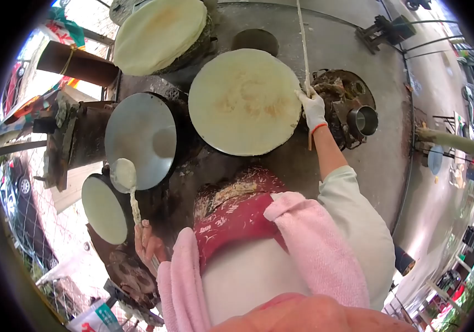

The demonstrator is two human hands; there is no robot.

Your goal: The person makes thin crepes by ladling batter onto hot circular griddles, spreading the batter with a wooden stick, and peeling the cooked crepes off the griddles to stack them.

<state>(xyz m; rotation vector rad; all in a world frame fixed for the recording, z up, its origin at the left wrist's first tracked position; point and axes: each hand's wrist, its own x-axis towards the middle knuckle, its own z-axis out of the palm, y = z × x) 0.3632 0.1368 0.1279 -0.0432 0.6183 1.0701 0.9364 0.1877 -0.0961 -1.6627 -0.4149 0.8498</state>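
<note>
My left hand (149,243), bare, is closed round the batter-crusted handle of a ladle (123,175). The ladle's bowl is coated in pale batter and hangs by the lower edge of a grey round griddle (140,138). In a white glove with an orange cuff, my right hand (313,109) is closed on a long thin stick (304,41). Its fingers are at the right edge of a large pale flatbread (243,102) with brown patches, which covers a round griddle. A smaller pale round (104,209) lies on a griddle at the lower left.
Another big pale flatbread (159,36) lies at the upper left. A metal pot (362,121) stands on a dirty round stand (347,88) right of my gloved hand. Beyond the left griddles is a wire fence (27,216). A pink towel (317,243) hangs over my front.
</note>
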